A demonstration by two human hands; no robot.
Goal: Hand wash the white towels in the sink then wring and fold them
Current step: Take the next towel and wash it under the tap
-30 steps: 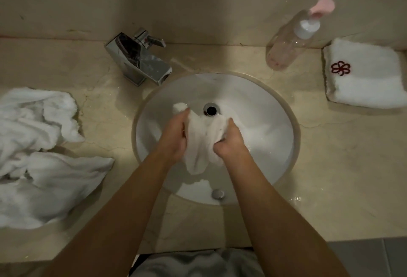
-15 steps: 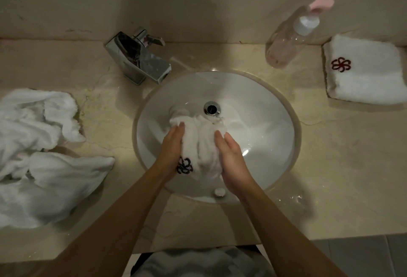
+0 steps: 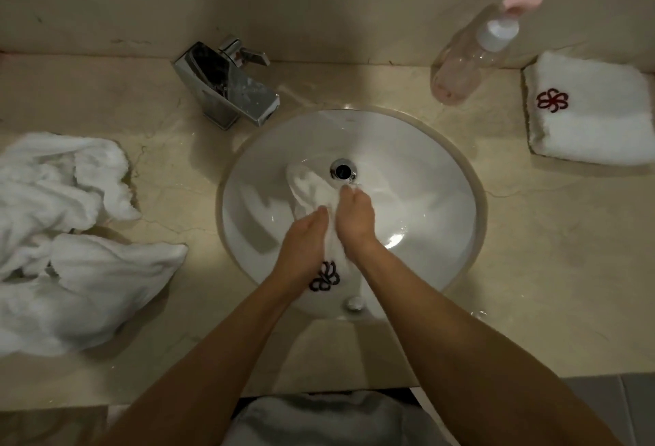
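Two bare hands reach into the round white ceramic sink (image 3: 418, 169), forearms angled inward from the near edge of the counter. Between them lies the wet white towel with a dark flower emblem (image 3: 320, 204), bunched in the basin just short of the chrome drain (image 3: 342, 170). The left hand (image 3: 305, 242) lies palm down on the cloth with fingers straight and together, pressing it against the bowl. The right hand (image 3: 356, 217) presses close beside it, its fingertips bent over the towel's far fold near the drain; whether they pinch it I cannot tell. The emblem shows between the wrists, toward the sink's near rim.

Right of the hands the basin is bare white. Behind the sink to the left stands the square chrome faucet (image 3: 230, 91). Left of the sink, well apart, sits a crumpled heap of white towels (image 3: 63, 233) on the beige marble counter (image 3: 549, 250). Behind the sink to the right leans a clear pump bottle with a pink top (image 3: 475, 56), and further right a folded white towel with a red flower emblem (image 3: 588, 112) lies flat.
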